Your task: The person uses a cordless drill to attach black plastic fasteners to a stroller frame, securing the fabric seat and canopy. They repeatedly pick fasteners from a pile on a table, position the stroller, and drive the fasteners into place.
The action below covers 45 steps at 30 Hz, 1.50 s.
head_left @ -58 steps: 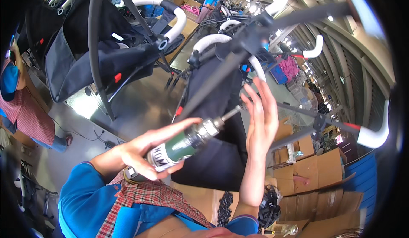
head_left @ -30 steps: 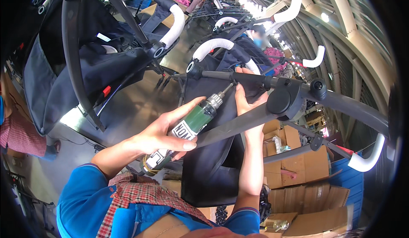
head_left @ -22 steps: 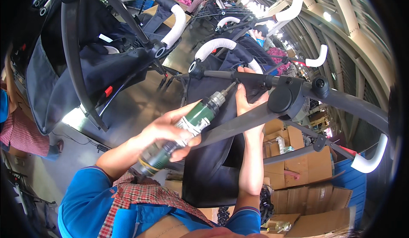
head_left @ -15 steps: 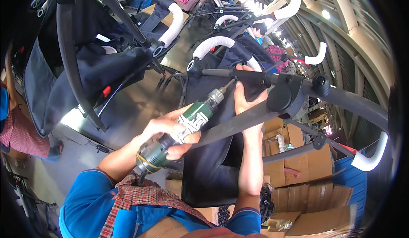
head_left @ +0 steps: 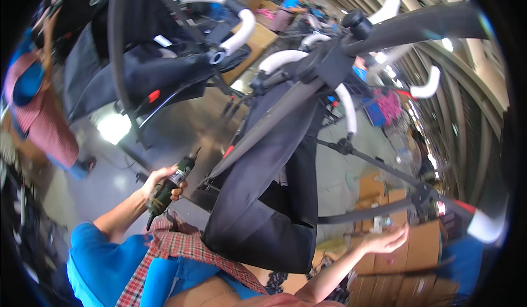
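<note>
My left hand (head_left: pixel 160 182) grips a green and black power screwdriver (head_left: pixel 171 188), its bit pointing up and right, held low and apart from the frame. A black stroller frame with a dark fabric seat (head_left: pixel 273 186) hangs in front of me, its thick black bar (head_left: pixel 285 106) running up to the right. My right hand (head_left: pixel 387 239) is open with the palm up, lower right of the seat, touching nothing.
Another black stroller with a white padded handle (head_left: pixel 237 29) stands at the upper left. A person in a red checked top (head_left: pixel 41 115) is at the left edge. Cardboard boxes (head_left: pixel 395 252) are stacked at the lower right. Grey floor (head_left: pixel 181 120) lies below.
My left hand pulled the screwdriver down and away from the frame's joint. My right hand let go of the frame and dropped to the lower right, open. The view shifted.
</note>
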Each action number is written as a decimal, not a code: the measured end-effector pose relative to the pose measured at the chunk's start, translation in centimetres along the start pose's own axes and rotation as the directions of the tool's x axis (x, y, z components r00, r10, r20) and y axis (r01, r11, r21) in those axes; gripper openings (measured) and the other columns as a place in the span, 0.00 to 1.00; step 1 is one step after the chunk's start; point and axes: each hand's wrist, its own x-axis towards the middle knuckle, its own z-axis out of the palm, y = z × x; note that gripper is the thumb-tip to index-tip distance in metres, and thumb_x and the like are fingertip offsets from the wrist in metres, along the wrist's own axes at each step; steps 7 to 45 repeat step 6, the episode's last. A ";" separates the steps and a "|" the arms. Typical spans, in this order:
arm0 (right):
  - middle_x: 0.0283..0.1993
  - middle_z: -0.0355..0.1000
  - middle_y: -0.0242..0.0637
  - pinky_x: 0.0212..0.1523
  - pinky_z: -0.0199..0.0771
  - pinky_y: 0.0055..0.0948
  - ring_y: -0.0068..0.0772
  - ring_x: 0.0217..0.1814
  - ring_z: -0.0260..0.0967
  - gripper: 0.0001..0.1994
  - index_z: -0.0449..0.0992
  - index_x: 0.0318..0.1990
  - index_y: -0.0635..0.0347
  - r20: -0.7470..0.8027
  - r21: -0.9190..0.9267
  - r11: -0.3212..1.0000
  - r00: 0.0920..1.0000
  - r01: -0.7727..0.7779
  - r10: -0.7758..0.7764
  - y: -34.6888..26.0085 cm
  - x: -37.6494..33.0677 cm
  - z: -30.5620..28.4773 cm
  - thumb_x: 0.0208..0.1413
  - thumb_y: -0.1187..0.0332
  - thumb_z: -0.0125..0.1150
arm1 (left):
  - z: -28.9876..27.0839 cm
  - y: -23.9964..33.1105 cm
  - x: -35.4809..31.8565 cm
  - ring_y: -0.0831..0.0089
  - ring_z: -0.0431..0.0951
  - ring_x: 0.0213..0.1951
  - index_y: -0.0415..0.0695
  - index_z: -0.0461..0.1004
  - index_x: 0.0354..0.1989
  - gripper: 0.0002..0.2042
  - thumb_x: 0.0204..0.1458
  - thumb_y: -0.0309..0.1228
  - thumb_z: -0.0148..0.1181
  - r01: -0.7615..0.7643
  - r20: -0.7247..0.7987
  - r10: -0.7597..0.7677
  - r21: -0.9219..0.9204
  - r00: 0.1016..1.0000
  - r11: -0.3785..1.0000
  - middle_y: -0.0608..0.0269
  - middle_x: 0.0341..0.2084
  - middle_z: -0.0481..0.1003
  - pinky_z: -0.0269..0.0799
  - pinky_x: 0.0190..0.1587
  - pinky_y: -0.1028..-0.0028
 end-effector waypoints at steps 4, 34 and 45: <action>0.57 0.71 0.42 0.52 0.67 0.30 0.31 0.58 0.66 0.29 0.71 0.57 0.63 0.611 -0.047 0.638 0.484 -0.769 0.627 15.5 -11.2 0.1 0.65 0.45 0.40 | -5.3 -6.9 -3.5 0.70 0.71 0.24 0.41 0.64 0.43 0.22 0.52 0.46 0.60 0.085 -0.459 -0.100 -0.054 0.883 0.995 0.55 0.27 0.70 0.70 0.25 0.73; 0.76 0.40 0.39 0.73 0.26 0.52 0.41 0.78 0.34 0.44 0.42 0.73 0.52 0.897 -0.248 0.234 -0.131 -0.940 0.422 32.1 -18.2 -2.9 0.58 0.32 0.38 | -7.0 -9.0 -2.3 0.70 0.71 0.23 0.40 0.67 0.40 0.20 0.50 0.45 0.61 0.291 -0.354 -0.325 -0.147 0.877 0.945 0.55 0.24 0.70 0.71 0.25 0.71; 0.76 0.40 0.39 0.73 0.26 0.52 0.41 0.78 0.34 0.44 0.42 0.73 0.52 0.897 -0.248 0.234 -0.131 -0.940 0.422 32.1 -18.2 -2.9 0.58 0.32 0.38 | -7.0 -9.0 -2.3 0.70 0.71 0.23 0.40 0.67 0.40 0.20 0.50 0.45 0.61 0.291 -0.354 -0.325 -0.147 0.877 0.945 0.55 0.24 0.70 0.71 0.25 0.71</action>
